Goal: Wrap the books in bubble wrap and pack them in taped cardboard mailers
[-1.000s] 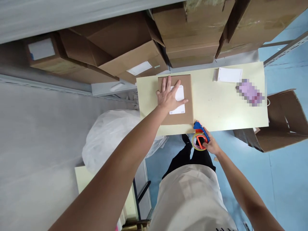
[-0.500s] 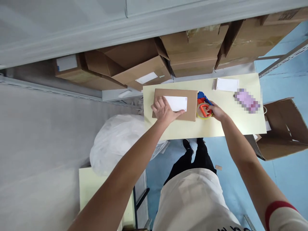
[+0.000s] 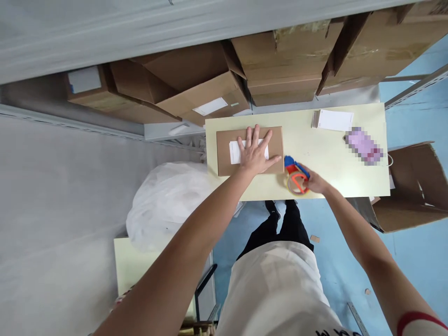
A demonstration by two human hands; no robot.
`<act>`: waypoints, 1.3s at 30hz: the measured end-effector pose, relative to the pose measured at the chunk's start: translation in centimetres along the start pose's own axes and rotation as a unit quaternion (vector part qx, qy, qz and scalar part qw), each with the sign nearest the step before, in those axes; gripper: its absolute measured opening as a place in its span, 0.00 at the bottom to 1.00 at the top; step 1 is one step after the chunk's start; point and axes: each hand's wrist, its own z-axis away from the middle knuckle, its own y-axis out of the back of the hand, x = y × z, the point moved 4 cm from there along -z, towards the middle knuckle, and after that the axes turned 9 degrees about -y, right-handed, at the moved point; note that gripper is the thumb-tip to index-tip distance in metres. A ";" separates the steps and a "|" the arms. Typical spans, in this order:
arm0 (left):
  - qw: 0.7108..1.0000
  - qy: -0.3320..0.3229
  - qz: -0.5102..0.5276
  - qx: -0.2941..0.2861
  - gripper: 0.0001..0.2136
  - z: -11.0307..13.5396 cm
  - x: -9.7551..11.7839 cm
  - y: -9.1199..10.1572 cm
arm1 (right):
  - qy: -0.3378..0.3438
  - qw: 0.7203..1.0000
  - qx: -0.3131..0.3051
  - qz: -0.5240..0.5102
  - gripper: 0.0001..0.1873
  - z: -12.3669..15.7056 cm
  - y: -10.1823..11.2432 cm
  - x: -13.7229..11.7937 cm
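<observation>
A flat brown cardboard parcel (image 3: 224,156) with a white label (image 3: 234,152) lies on the pale yellow table (image 3: 332,163). My left hand (image 3: 257,151) rests flat on the parcel with fingers spread, covering part of the label. My right hand (image 3: 315,182) grips a tape dispenser (image 3: 296,176) with a blue and red body and a roll of clear tape. The dispenser sits on the table just right of the parcel's near corner.
A stack of white labels (image 3: 332,120) and a blurred pink item (image 3: 363,146) lie at the table's right end. Brown cartons (image 3: 287,65) fill the shelf behind. An open carton (image 3: 409,186) stands on the blue floor at right, a white plastic bag (image 3: 164,200) at left.
My left hand went from gripping the parcel's edge to lying flat on top. The parcel shifted slightly. The tape dispenser in my right hand moved from the parcel's right edge toward the near side.
</observation>
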 end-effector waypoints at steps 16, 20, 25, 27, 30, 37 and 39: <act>0.990 -0.044 0.127 0.049 0.45 -1.1 -1.0 -0.4 | 0.130 0.917 0.080 0.370 0.34 8.2 -6.2 -5.4; 0.941 -0.065 0.317 0.095 0.37 0.5 -2.5 1.3 | 0.156 0.972 0.115 0.131 0.39 10.9 -3.0 -5.3; 0.869 -0.030 0.444 0.215 0.35 6.5 -1.9 2.7 | 0.224 0.964 0.125 -0.068 0.41 11.7 -0.1 -7.3; 0.840 -0.016 0.484 0.245 0.33 8.9 -0.4 2.9 | 0.256 0.955 0.118 -0.096 0.43 11.3 0.4 -8.3; 0.823 0.002 0.504 0.263 0.24 11.5 2.8 3.4 | 0.294 0.944 0.112 -0.098 0.44 10.9 0.8 -9.8; 0.722 -0.008 0.649 0.238 0.24 12.7 10.1 6.3 | 0.427 0.881 0.199 0.050 0.38 12.2 0.1 -14.2; 0.671 0.015 0.701 0.243 0.27 12.3 10.7 6.9 | 0.470 0.836 0.247 0.139 0.33 12.9 -0.7 -15.3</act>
